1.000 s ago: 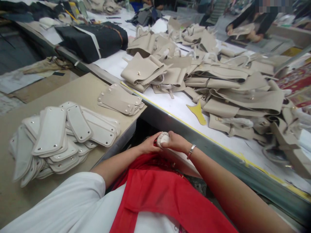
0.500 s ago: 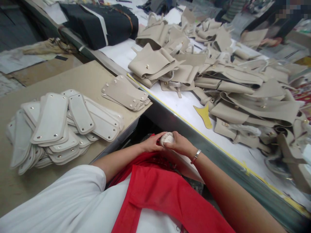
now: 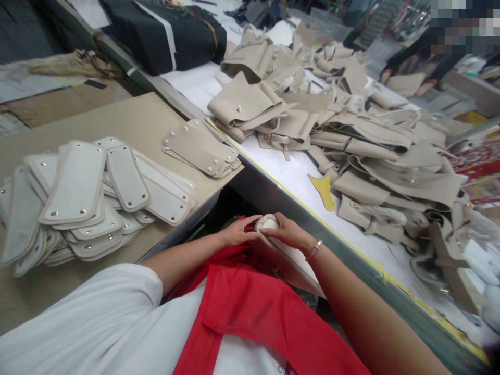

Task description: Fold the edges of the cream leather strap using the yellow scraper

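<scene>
Low in front of my red apron, my left hand (image 3: 241,232) and my right hand (image 3: 291,234) hold a pale beige leather-like piece (image 3: 267,223) between them. Its upper end looks rounded and creased; a flat part runs down under my right wrist. My right thumb lies across the rounded end, with the fingers curled round the far side. The left fingers press against its left edge, and their tips are partly hidden. To the left lies a heap of white-faced panels with metal studs (image 3: 76,182). A smaller stack of beige studded panels (image 3: 199,148) sits beyond.
Beige bag parts (image 3: 363,135) are piled over the white-covered table (image 3: 281,172) at right. A yellow cut piece (image 3: 323,190) lies near its edge. A black bundle (image 3: 156,39) stands at the back. Another person's hands (image 3: 425,86) hold a beige piece at far right.
My hands stay on the beige piece, with only slight finger movement. The view has shifted a little. The other person's hands at far right have moved slightly.
</scene>
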A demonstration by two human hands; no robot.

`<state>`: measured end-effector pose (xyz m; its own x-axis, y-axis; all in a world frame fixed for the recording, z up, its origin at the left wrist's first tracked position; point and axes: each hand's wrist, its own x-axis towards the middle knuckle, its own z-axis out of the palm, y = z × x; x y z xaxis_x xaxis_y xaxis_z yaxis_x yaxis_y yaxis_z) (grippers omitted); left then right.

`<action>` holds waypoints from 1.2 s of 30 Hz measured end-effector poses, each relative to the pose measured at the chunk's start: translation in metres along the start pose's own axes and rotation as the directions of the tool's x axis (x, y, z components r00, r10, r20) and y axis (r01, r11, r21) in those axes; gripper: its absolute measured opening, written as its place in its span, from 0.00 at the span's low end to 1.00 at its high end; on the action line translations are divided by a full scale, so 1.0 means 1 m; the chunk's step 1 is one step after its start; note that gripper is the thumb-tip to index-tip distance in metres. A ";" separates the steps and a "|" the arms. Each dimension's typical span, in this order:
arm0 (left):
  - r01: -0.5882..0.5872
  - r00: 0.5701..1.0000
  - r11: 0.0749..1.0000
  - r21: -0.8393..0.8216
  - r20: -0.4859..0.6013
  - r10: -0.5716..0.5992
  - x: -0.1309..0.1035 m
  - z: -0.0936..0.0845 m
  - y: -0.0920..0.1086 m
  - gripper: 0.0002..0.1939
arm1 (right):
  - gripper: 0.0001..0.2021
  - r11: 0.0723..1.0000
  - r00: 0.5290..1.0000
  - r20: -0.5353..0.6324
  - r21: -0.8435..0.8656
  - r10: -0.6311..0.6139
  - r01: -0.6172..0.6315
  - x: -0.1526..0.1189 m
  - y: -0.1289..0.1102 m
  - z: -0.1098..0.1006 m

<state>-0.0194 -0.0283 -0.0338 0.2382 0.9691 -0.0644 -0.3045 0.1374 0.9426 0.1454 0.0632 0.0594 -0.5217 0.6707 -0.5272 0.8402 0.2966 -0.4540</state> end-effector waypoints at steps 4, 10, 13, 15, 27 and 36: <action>0.022 0.999 0.998 -0.052 -0.046 -0.024 0.000 0.005 0.007 0.36 | 0.19 0.997 0.998 0.048 0.078 -0.033 0.029 0.004 0.002 -0.003; 0.108 0.984 0.974 -0.200 -0.114 -0.133 -0.001 0.014 0.017 0.32 | 0.17 0.991 0.999 0.049 0.136 -0.006 -0.001 0.008 -0.004 -0.007; 0.120 0.976 0.971 -0.208 -0.155 -0.154 -0.001 0.016 0.017 0.30 | 0.18 0.990 0.996 0.089 0.144 -0.002 -0.011 0.013 -0.003 -0.009; 0.122 0.973 0.975 -0.187 -0.170 -0.154 -0.001 0.017 0.017 0.30 | 0.19 0.991 0.995 0.100 0.134 -0.021 0.008 0.015 -0.001 -0.011; 0.165 0.965 0.984 -0.069 -0.196 -0.175 0.002 0.021 0.020 0.28 | 0.25 0.956 0.945 -0.184 -0.168 -0.270 0.240 0.007 -0.016 -0.007; 0.175 0.971 0.939 -0.295 -0.104 -0.214 0.003 0.015 0.015 0.32 | 0.11 0.069 0.421 0.436 -0.624 -0.795 0.778 0.004 -0.011 -0.035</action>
<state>-0.0093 -0.0261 -0.0146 0.2005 0.9332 -0.2981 -0.5163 0.3593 0.7774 0.1394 0.0867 0.0872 -0.9524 -0.2504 -0.1739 -0.2553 0.9668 0.0061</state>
